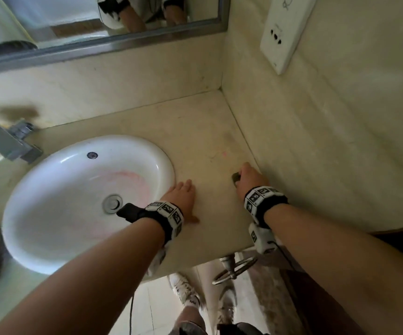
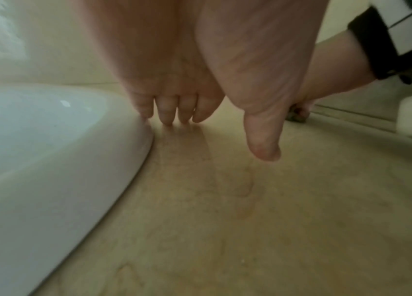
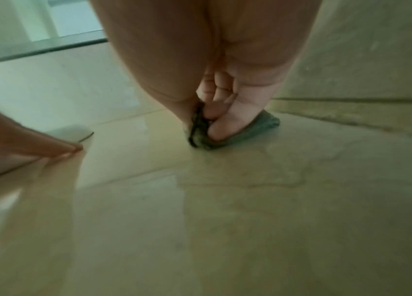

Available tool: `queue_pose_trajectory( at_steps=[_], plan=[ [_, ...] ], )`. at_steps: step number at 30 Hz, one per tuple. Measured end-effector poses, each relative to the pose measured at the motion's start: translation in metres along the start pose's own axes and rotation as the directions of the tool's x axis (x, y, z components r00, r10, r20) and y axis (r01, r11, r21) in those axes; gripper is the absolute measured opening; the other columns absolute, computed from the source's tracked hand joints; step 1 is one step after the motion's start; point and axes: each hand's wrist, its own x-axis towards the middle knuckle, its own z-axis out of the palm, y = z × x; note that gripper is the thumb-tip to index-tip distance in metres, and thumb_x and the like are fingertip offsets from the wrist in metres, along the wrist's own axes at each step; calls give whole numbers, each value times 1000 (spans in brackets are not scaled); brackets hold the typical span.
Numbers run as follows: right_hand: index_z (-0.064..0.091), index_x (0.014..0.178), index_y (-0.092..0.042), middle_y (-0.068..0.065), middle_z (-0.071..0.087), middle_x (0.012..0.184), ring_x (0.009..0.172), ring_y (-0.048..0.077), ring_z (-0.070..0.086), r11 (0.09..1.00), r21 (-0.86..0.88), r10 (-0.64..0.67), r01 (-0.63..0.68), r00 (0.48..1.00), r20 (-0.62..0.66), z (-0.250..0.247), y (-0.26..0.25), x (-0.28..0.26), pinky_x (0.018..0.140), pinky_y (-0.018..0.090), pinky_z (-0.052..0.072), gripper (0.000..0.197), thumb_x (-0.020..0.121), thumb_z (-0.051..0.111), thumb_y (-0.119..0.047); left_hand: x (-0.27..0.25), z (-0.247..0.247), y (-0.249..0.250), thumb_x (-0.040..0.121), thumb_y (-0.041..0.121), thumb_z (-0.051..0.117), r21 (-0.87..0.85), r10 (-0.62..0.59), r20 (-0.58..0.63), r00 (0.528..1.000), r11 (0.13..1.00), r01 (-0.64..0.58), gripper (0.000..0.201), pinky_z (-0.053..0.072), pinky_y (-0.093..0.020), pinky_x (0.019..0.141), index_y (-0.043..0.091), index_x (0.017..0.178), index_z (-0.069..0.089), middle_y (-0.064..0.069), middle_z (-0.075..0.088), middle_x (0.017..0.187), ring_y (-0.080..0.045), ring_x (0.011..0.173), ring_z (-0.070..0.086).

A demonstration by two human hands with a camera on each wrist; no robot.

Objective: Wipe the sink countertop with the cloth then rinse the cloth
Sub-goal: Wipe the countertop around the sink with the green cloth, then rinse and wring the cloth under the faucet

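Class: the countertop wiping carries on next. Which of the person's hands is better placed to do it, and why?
Right. The right hand already grips the cloth against the countertop near the wall. The left hand holds nothing, resting flat beside the sink.

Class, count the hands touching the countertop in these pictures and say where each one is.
2. The left hand lies flat on the countertop beside the sink rim. The right hand presses a cloth down near the side wall.

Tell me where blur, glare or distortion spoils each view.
Head view: wide-angle bending, faucet smeared by blur. Left wrist view: soft throughout, a glare spot on the sink rim. Right wrist view: countertop blurred with a sheen, cloth only roughly sharp.
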Motion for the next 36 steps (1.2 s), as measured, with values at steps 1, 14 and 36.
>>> queue_pose_trajectory(
  at_steps=[1, 14, 36],
  plan=[
    [44, 125, 0, 18, 55, 127, 117, 34, 53, 1000, 15, 21, -21, 1000, -14, 2, -1, 1, 95, 37, 41, 29, 99, 44, -11, -2, -1, 3, 77, 53, 71, -18, -6, 0, 1000, 1000, 6, 106, 18, -38, 119, 4, 151, 12, -13, 9, 160, -30, 146, 15],
    [51, 117, -14, 11, 46, 124, 110, 29, 46, 955, -75, -289, 286, 957, -31, 70, -51, -17, 90, 37, 41, 27, 91, 55, -20, -44, 3, 3, 80, 41, 72, -104, -118, -12, 993, 988, 117, 90, 30, -40, 115, 6, 147, 24, -12, 23, 156, -28, 143, 23],
    [56, 98, -18, -4, 62, 81, 79, 21, 61, 731, 632, -397, 257, 914, 87, 49, -281, -52, 64, 27, 49, 23, 84, 50, 0, -162, -28, -218, 82, 12, 69, -800, -378, -295, 877, 599, -11, 31, 52, -40, 90, 13, 112, 62, -10, 67, 108, -25, 96, 64]
  ],
)
